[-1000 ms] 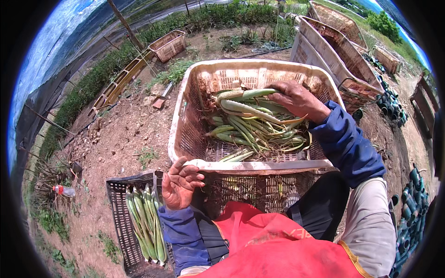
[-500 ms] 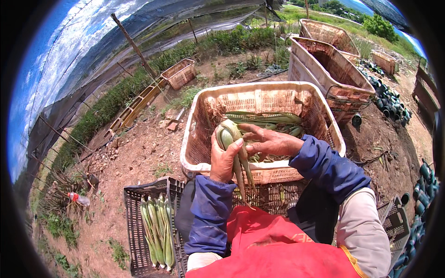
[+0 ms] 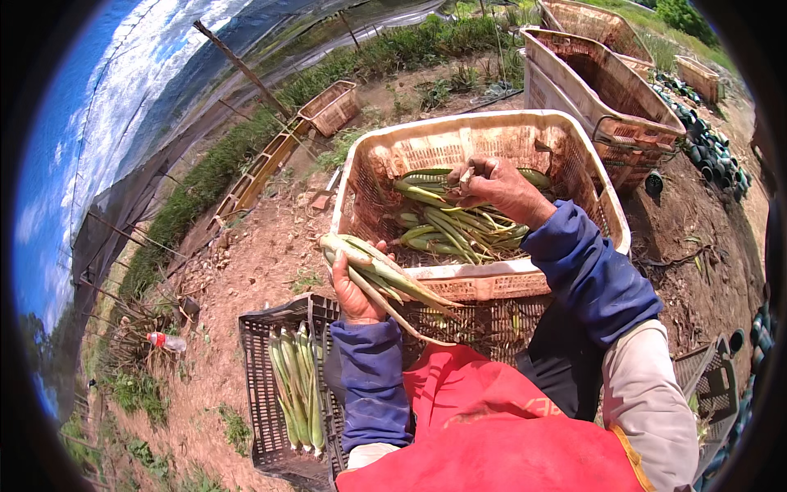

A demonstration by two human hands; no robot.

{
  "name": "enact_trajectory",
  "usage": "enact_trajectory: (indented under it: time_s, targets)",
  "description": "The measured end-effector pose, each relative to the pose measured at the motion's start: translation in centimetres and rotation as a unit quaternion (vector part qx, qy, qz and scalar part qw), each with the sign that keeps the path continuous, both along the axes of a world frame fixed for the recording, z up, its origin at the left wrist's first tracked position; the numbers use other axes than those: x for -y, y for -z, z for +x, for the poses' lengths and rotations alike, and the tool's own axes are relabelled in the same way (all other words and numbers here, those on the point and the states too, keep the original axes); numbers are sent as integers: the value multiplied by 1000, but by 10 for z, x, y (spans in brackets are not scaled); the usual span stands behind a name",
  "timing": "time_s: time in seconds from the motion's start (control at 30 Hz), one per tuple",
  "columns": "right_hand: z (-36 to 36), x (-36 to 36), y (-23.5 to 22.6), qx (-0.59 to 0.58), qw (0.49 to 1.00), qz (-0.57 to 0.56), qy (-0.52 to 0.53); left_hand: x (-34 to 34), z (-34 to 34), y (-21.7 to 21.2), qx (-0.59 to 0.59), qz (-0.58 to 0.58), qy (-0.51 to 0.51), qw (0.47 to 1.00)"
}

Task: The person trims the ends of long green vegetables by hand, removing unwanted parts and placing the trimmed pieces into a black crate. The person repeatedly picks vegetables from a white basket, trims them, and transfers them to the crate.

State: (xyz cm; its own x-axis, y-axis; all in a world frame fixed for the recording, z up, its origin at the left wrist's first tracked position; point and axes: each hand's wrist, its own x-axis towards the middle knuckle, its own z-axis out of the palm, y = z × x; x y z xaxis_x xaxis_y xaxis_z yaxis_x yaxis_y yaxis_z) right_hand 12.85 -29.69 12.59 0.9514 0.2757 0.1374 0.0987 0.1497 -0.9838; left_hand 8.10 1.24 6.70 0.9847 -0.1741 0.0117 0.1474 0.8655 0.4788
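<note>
Plant (image 3: 379, 266) lies slantwise, clasped in the left grip (image 3: 354, 297); whether the right grip (image 3: 498, 193) holds anything is unclear.

There are two hands (image 3: 510, 193), one held leaf bundle (image 3: 392, 277), one bottle (image 3: 168, 342) and at least five pale crates (image 3: 485, 120).

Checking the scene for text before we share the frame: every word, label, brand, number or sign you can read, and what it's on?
Red apron: printed letters, broken up by folds; not copied out.
Bottle: red label, too small to read.
Big pale crate: no lettering made out.
</note>
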Motion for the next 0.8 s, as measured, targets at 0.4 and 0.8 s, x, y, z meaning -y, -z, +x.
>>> enact_trajectory:
  time_s: [0.4, 0.8]
  targets:
    - [-13, -24, 6, -56, 990, -109, -69, 74, -40, -20, 166, 461, -132, 862]
    - [-9, -45, 11, -26, 978, -161, -131, 68, -42, -8, 196, 601, -83, 770]
